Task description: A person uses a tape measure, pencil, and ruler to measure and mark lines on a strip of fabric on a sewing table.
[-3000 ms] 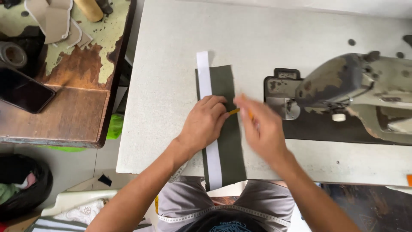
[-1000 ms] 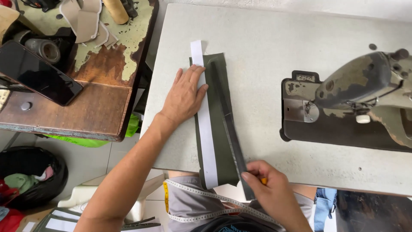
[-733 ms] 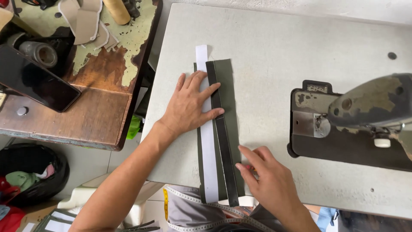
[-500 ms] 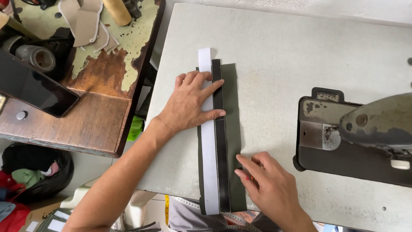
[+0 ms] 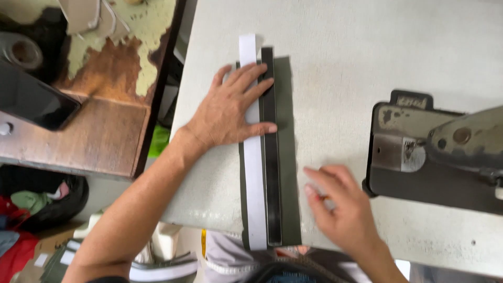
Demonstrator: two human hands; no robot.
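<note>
A long dark green fabric piece (image 5: 288,157) lies lengthwise on the pale grey table (image 5: 367,57). On it lie a white strip (image 5: 255,199) and, right beside it, a narrow black strip (image 5: 272,199). My left hand (image 5: 230,107) presses flat across both strips near their far end, with its fingers spread. My right hand (image 5: 340,209) is blurred and hovers over the table just right of the fabric, apart from it. Its fingers are loosely extended and I see nothing held in it.
A sewing machine (image 5: 450,152) stands on the table's right side, close to my right hand. Left of the table is a worn wooden bench (image 5: 99,136) with a dark phone (image 5: 31,102) and a tape roll (image 5: 21,52). Bags and cloth lie on the floor (image 5: 36,209).
My right hand has lifted off the near end of the strips and moved right, off the fabric. My left hand stays pressed on the strips. The view has moved closer.
</note>
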